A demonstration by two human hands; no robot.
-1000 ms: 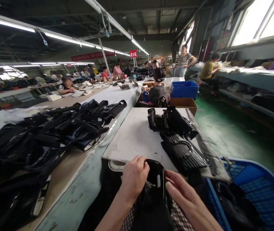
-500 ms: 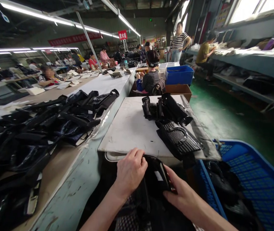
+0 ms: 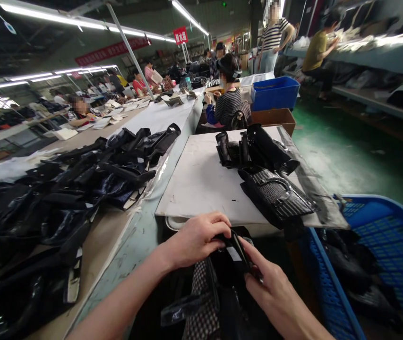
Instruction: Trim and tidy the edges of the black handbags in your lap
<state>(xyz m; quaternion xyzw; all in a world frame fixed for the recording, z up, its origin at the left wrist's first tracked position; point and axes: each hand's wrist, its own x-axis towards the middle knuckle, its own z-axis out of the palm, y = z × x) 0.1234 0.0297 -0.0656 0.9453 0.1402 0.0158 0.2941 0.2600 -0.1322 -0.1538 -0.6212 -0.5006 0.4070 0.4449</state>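
A black bag piece [image 3: 227,278] with a small white label inside is held upright over my lap, in front of the white board's near edge. My left hand [image 3: 203,238] pinches its top edge from the left, fingers bent over the rim. On the right side, my right hand [image 3: 267,274] grips the same piece, thumb and fingers around its edge. A black strap or handle [image 3: 183,309] sticks out to the lower left. Checked fabric [image 3: 199,302] shows below my left hand. Both hands' fingertips are partly hidden by the black material.
A white board [image 3: 201,179] bears black bag pieces [image 3: 275,193] at its right. Many black pieces [image 3: 63,198] cover the left table. At the lower right stands a blue basket [image 3: 343,288] with black items. A seated person [image 3: 229,104] in stripes works beyond the board.
My left hand has turned and shifted right along the piece's top edge. The strap and more checked fabric now show at the lower left. The camera view has tilted and shifted slightly.
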